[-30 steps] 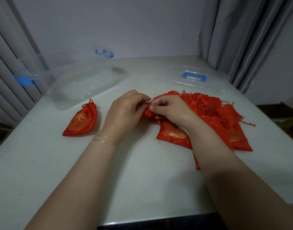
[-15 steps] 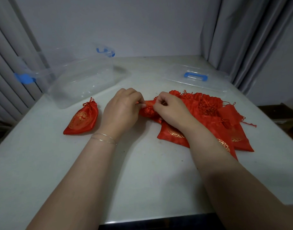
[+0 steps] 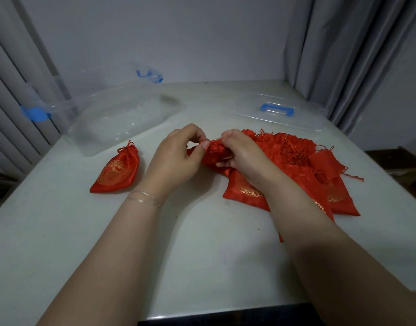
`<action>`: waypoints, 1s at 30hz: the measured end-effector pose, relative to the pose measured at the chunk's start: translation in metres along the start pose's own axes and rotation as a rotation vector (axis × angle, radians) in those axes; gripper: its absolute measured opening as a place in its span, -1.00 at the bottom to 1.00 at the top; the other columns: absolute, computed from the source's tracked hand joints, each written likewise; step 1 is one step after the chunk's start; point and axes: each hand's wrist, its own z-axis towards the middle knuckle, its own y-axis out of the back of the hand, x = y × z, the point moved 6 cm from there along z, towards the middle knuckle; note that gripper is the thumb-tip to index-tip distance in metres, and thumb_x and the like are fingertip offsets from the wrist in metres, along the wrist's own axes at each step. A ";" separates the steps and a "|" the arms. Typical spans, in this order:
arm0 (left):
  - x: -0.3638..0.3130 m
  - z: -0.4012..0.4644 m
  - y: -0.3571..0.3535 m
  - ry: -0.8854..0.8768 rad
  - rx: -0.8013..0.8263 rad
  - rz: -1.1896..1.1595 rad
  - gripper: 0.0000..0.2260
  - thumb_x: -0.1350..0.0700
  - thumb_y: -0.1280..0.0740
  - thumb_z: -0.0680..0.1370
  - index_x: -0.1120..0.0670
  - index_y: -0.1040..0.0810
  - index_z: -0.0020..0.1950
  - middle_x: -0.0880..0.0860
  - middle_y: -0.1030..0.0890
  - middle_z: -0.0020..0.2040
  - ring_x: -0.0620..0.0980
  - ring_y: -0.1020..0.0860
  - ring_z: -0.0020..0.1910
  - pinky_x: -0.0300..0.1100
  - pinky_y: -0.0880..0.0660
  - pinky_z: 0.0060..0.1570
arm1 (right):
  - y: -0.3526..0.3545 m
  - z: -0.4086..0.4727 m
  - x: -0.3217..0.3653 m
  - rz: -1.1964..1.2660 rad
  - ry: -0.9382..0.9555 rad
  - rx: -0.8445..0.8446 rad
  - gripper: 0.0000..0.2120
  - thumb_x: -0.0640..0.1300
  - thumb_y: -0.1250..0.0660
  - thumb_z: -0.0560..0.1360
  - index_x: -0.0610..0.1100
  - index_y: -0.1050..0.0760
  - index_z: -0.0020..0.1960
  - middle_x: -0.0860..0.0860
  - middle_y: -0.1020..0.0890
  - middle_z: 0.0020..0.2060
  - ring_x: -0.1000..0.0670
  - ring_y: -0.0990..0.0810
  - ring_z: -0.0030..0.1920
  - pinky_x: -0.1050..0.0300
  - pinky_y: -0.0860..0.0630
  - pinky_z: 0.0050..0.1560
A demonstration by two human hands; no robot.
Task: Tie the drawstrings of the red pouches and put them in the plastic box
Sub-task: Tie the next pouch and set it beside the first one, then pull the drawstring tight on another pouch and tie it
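Left hand: fingers curled, thumb and forefinger pinching the gathered neck of the red pouch in work from its left side; thin bracelet on the wrist.
Right hand: fingers curled round the same pouch from the right, fingertips at its puckered top; whether a drawstring is caught between them is hard to make out.
Red pouch in work: held just above the table, between both hands, mouth bunched and turned upward; lower part hidden behind the right hand.
Tied red pouch: lying flat on the table left of the left hand, apart from it; neck drawn closed with a knotted cord at the top, gold round emblem on its face; just in front of the plastic box, outside it.
Pile of red pouches: heaped on the table right of and under the right forearm, overlapping one another, loose cords and tassels tangled on top, gold print at the lower edges.
Plastic box: clear, lidless, blue latches at both ends; at the far left of the table, no pouch inside.
Box lid: clear with blue handle, flat on the table at the far right, behind the pile.
Table: pale, smooth top.
Curtain: grey, hanging at the right rear corner.
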 end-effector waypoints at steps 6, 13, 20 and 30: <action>0.000 0.000 0.006 0.029 -0.041 -0.020 -0.95 0.13 -0.28 0.56 0.03 -0.45 -0.11 -0.11 -0.55 -0.22 -0.11 -0.52 -0.14 -0.25 -0.40 -0.11 | 0.007 -0.003 -0.001 -0.528 0.068 0.054 -0.89 -0.10 -0.12 0.62 -0.01 -0.35 -0.08 -0.04 -0.51 -0.12 0.03 -0.60 -0.22 -0.08 -0.58 0.02; 0.001 0.003 0.025 0.069 -0.239 -0.163 -0.90 0.16 -0.23 0.59 -0.04 -0.41 -0.08 -0.14 -0.52 -0.25 -0.28 -0.49 -0.30 -0.39 -0.37 -0.26 | 0.015 -0.006 0.019 -0.474 0.287 -0.111 -0.93 -0.15 -0.26 0.55 0.00 -0.40 -0.08 -0.02 -0.58 -0.18 0.04 -0.54 -0.22 0.14 -0.50 -0.11; 0.084 -0.008 0.088 0.613 -0.375 0.139 -0.87 0.20 -0.17 0.58 0.12 -0.42 0.11 0.10 -0.53 -0.03 0.17 -0.52 0.05 -0.12 -0.37 -0.02 | 0.039 -0.008 0.028 -0.835 0.323 -0.310 -0.90 -0.13 -0.22 0.57 -0.07 -0.50 0.04 0.12 -0.56 -0.10 0.17 -0.51 -0.10 0.21 -0.45 -0.04; 0.072 -0.004 0.078 0.360 -0.397 0.511 -0.75 0.19 -0.18 0.57 0.13 -0.47 0.24 0.19 -0.53 0.18 0.24 -0.39 0.20 0.03 -0.33 0.15 | 0.052 -0.007 0.022 -1.204 0.133 -0.333 -0.68 0.04 -0.23 0.53 0.02 -0.44 0.27 -0.04 -0.49 0.22 -0.11 -0.39 0.28 -0.13 -0.25 0.29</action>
